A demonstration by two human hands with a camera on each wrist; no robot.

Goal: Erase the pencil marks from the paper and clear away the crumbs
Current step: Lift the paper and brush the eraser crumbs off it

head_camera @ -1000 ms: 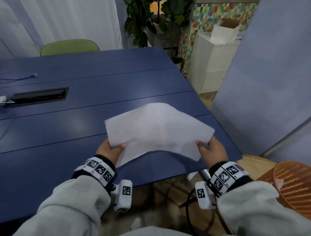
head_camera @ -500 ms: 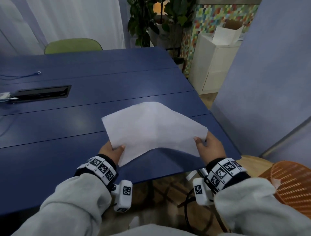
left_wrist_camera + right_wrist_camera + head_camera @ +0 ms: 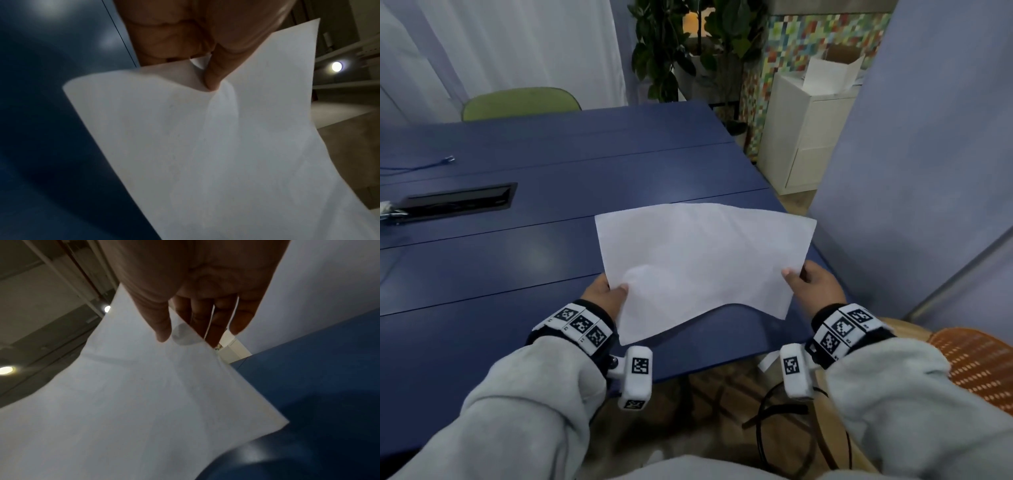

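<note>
Paper held aloft over the near right corner of the blue desk, long axis running left to right, sagging between grips. Near left corner pinched by left hand, near right corner by right hand; neither nearer. Orange mesh basket sits low right, beside a grey partition.

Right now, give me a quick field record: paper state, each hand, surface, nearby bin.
paper: white sheet of paper, lifted off the table, bowed upward in the middle
left hand: left hand pinches the near left edge, thumb on top
right hand: right hand pinches the near right edge, thumb on top
surface: blue table, below the sheet
marks: none legible on the sheet
crumbs: none discernible
bin: orange mesh basket, on the person's right
</note>
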